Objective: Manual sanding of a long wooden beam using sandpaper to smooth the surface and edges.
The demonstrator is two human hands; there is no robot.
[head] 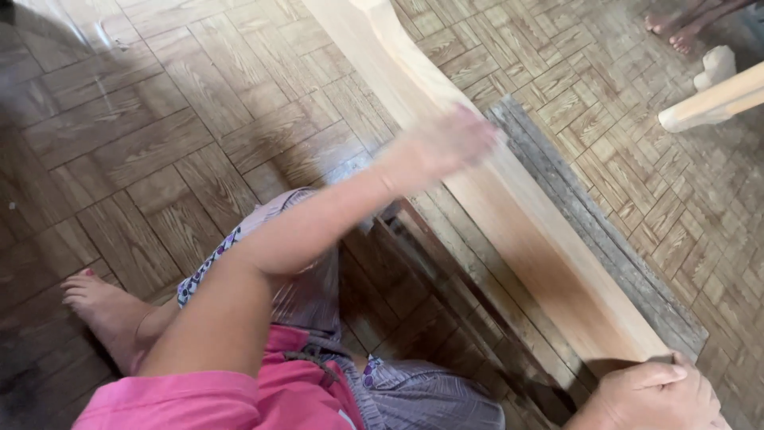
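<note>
Left hand (446, 147) flat, fingers spread (blurred) on pale plank (509, 215); right hand (656, 394) gripping plank's near end, grey board (605, 239) beside

1. Setting: home floor used as a makeshift woodworking spot.
2. Floor (159, 119): worn wood-look parquet tiles in a basket-weave pattern, no bench in view.
3. Stock: long pale plank (509, 215) laid on a weathered grey board (629, 271) directly on the floor.
4. Further pale timber piece (716, 99) at the upper right edge.
5. Bare feet (103, 306), house clothes.
</note>
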